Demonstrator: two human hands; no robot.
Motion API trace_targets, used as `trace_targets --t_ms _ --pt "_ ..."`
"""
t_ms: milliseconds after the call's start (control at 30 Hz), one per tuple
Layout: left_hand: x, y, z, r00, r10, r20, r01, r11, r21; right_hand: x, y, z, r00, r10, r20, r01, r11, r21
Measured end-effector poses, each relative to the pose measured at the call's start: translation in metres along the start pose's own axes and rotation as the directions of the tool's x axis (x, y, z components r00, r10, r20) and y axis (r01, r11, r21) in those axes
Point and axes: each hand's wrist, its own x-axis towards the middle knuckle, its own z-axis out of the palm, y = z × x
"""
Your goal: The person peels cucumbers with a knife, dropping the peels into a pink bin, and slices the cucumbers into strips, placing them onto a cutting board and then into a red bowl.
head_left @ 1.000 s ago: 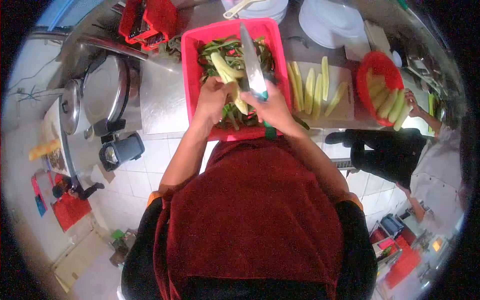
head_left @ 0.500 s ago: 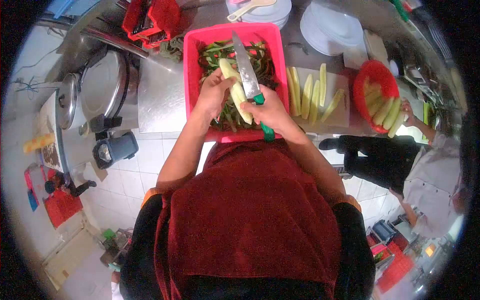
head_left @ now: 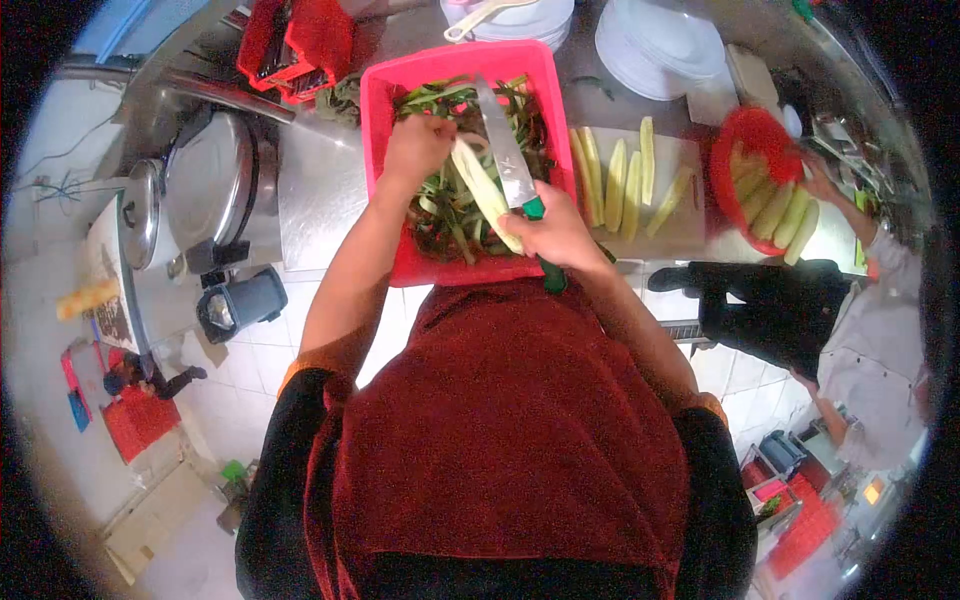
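Note:
Over the pink tub [head_left: 375, 110], which holds green and pale peelings [head_left: 440, 235], my right hand [head_left: 552, 232] grips a green-handled knife [head_left: 507, 150], blade pointing away from me. The same hand also holds the lower end of a pale peeled cucumber [head_left: 478, 185]. At the cucumber's upper end is my left hand [head_left: 420, 150], fingers closed; what they pinch, if anything, is too small to make out. Several pale cucumber pieces [head_left: 632, 190] lie on the board right of the tub.
A red basket [head_left: 722, 170] of peeled cucumbers stands at the right, with a co-worker's hand [head_left: 825, 185] beside it. White plates [head_left: 665, 50] are stacked behind. A red crate [head_left: 325, 40] stands back left, large metal pots [head_left: 210, 175] further left.
My left hand has moved up and off the cucumber's side to its upper end, its fingers now bunched. My right hand has shifted slightly right and down with the knife.

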Motion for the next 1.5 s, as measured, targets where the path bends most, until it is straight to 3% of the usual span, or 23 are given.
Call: trace_targets --t_ms 133,200,233,267,333,467,500,533,567,600,667,700,733,800,867,933,1067,1200,1300,1367,1400,1467,1500 --pt "-0.001 -0.011 0.003 0.968 0.028 -0.248 -0.033 0.999 -0.017 -0.003 0.004 -0.008 0.984 -0.094 -0.150 0.100 0.994 0.035" --pt "-0.006 -0.032 0.012 0.929 0.337 0.156 -0.362 0.914 0.182 0.001 0.008 -0.010 0.987 -0.083 -0.137 0.096 0.991 0.092" --pt "-0.020 -0.023 0.009 0.942 0.334 -0.025 -0.329 0.937 0.116 0.002 0.008 -0.009 0.984 -0.095 -0.153 0.114 0.986 0.124" --pt "-0.020 -0.010 -0.005 0.940 0.340 -0.025 -0.335 0.935 0.117 0.004 0.008 -0.009 0.979 -0.109 -0.172 0.136 0.978 0.157" --pt "-0.020 0.004 -0.017 0.971 0.028 0.236 -0.039 0.998 0.041 0.007 0.010 -0.010 0.977 -0.114 -0.181 0.142 0.979 0.149" --pt "-0.018 -0.011 -0.009 0.841 0.072 0.537 0.066 0.970 -0.234 0.002 -0.008 -0.002 0.980 -0.118 -0.160 0.154 0.959 0.240" --pt "-0.020 0.003 -0.007 0.892 0.055 0.448 0.308 0.650 -0.695 0.005 -0.007 0.001 0.980 -0.120 -0.158 0.156 0.959 0.237" --pt "-0.025 0.017 -0.004 0.924 -0.019 0.382 0.382 0.086 -0.920 0.007 -0.004 0.004 0.982 -0.108 -0.154 0.144 0.959 0.245" --pt "-0.030 0.049 -0.020 0.908 -0.121 0.400 0.394 -0.070 -0.916 0.009 -0.003 0.008 0.984 -0.097 -0.148 0.132 0.959 0.252" --pt "-0.033 0.053 -0.015 0.910 -0.127 0.394 0.387 -0.074 -0.919 0.010 -0.005 0.011 0.985 -0.100 -0.140 0.133 0.960 0.247" --pt "-0.035 0.056 -0.005 0.941 -0.173 0.291 0.334 0.330 -0.883 0.010 -0.012 0.014 0.994 -0.092 -0.050 0.100 0.974 0.203" --pt "-0.036 0.060 -0.003 0.944 -0.216 0.250 0.320 0.411 -0.853 0.011 -0.019 0.013 0.994 -0.097 -0.045 0.104 0.981 0.166" --pt "-0.037 0.058 0.001 0.944 -0.221 0.246 0.319 0.407 -0.856 0.010 -0.028 0.007 0.987 -0.130 -0.093 0.146 0.970 0.195" --pt "-0.036 0.061 -0.001 0.985 -0.146 0.097 0.167 0.618 -0.768 0.022 -0.038 0.005 0.898 -0.195 -0.394 0.288 0.938 0.192" --pt "-0.042 0.067 -0.009 0.961 -0.170 0.218 0.275 0.537 -0.798 0.034 -0.058 -0.004 0.891 -0.196 -0.410 0.317 0.915 0.251" --pt "-0.044 0.070 -0.014 0.949 -0.021 0.313 0.244 0.678 -0.693 0.048 -0.064 -0.015 0.935 -0.233 -0.268 0.293 0.933 0.211" --pt "-0.044 0.060 -0.016 0.930 0.217 0.296 0.092 0.643 -0.760 0.061 -0.070 -0.015 0.979 -0.200 -0.044 0.204 0.936 0.288" --pt "-0.066 0.048 -0.002 0.914 0.223 0.340 0.156 0.581 -0.799 0.067 -0.068 -0.016 0.974 -0.196 -0.111 0.221 0.923 0.314" --pt "-0.085 0.004 0.022 0.825 0.218 0.521 0.235 0.706 -0.669 0.075 -0.070 -0.025 0.958 -0.208 -0.196 0.264 0.908 0.326" --pt "-0.101 -0.041 0.046 0.834 0.388 0.392 -0.259 0.903 -0.344 0.065 -0.083 -0.033 0.941 -0.183 -0.284 0.287 0.877 0.386" --pt "-0.098 -0.037 0.027 0.833 0.391 0.391 -0.260 0.901 -0.348 0.061 -0.087 -0.038 0.920 -0.151 -0.361 0.311 0.841 0.442" --pt "-0.091 -0.022 -0.019 0.716 0.090 0.693 -0.188 0.980 0.066 0.060 -0.082 -0.055 0.919 -0.164 -0.360 0.335 0.807 0.487" --pt "-0.086 -0.003 -0.036 0.713 0.091 0.695 -0.186 0.981 0.061 0.058 -0.081 -0.059 0.917 -0.150 -0.368 0.336 0.787 0.517"
